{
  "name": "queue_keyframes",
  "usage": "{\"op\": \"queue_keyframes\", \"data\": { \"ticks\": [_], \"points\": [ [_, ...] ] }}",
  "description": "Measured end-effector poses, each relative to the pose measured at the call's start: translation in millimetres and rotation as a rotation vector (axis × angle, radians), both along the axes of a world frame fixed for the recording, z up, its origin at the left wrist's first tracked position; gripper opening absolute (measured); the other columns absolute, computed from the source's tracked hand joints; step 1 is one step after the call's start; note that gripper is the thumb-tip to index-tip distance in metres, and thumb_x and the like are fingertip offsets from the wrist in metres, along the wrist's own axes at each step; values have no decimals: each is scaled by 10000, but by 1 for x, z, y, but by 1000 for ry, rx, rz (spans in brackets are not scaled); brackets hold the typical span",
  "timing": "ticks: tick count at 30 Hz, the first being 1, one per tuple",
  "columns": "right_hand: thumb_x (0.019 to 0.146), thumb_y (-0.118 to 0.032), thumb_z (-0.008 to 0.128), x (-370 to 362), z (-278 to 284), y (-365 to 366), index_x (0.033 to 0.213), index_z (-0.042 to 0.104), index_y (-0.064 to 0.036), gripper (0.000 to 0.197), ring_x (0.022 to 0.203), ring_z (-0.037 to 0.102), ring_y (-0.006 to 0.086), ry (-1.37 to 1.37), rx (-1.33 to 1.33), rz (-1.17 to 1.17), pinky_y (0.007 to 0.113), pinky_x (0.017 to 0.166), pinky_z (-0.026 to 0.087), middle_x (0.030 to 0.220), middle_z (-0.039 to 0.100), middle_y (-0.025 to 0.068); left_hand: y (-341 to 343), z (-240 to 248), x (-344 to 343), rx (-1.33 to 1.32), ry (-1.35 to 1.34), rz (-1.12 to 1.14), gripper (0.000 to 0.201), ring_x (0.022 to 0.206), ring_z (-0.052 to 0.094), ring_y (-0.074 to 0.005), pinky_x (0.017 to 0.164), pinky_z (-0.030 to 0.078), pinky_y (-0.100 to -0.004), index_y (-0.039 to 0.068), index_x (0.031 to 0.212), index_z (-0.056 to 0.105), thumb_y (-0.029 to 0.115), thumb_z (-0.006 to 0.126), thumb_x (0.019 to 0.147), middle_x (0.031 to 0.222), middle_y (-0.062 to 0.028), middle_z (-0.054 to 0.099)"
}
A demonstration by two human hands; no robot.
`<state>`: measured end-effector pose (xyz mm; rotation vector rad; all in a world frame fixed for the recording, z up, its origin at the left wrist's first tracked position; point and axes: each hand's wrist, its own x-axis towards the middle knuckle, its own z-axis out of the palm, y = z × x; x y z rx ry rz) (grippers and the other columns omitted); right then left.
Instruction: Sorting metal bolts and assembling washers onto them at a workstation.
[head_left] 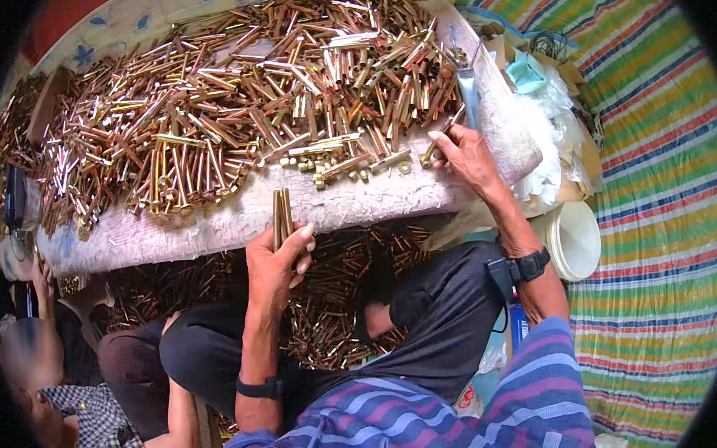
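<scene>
My left hand [277,258] is closed around two metal tubes [281,212], which stand upright side by side just off the table's near edge. At the table's right part, my right hand [468,156] pinches a slim metal bolt [449,132] between thumb and fingers, its thicker end toward the table top. Beyond both hands spreads a large heap of copper-coloured tubes and bolts [227,92]. Between the hands lie several small brass-coloured nuts [320,179] and a few loose tubes [391,160]. Next to my right hand is a blue-handled tool [468,94], perhaps pliers.
The padded table [235,219] has a worn, pale near edge. More metal pieces [324,333] lie beneath it, around my legs. A white bucket [577,241] and plastic bags [546,130] stand at the right, by a striped sheet [653,206]. Another person [100,429] sits at the left.
</scene>
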<state>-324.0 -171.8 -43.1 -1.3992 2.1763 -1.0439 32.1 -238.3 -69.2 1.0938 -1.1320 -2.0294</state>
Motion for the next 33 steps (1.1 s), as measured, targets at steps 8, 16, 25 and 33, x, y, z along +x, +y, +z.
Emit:
{"op": "queue_keyframes", "data": {
  "ticks": [8, 16, 25, 33],
  "points": [
    [970, -296, 639, 74, 35, -2, 880, 664, 10, 320, 607, 668, 109, -443, 133, 163, 238, 461, 505, 714, 666, 49, 6, -4, -12, 2, -22, -101, 318, 501, 521, -50, 377, 316, -184, -9, 1110, 645, 197, 739, 887, 820, -41, 689],
    [986, -273, 617, 141, 13, -16, 896, 682, 6, 301, 613, 662, 107, -678, 232, 375, 229, 481, 499, 747, 681, 53, 11, -5, -13, 65, 60, -141, 322, 485, 508, -40, 372, 315, -181, -7, 1120, 641, 209, 725, 898, 765, -30, 677],
    [939, -157, 601, 104, 11, -23, 1225, 633, 30, 343, 822, 716, 180, -232, 192, 367, 303, 677, 560, 985, 730, 120, 7, -11, -1, 85, 7, -55, 279, 489, 485, -38, 375, 298, -193, -13, 1092, 646, 177, 720, 901, 783, -27, 671],
    [901, -243, 641, 106, -17, -28, 1136, 652, -33, 316, 895, 652, 401, 385, 13, 361, 480, 783, 527, 953, 680, 208, 6, -7, -4, 70, -67, -19, 250, 478, 468, -37, 363, 284, -182, 47, 1069, 638, 212, 718, 900, 820, -38, 688]
  ]
}}
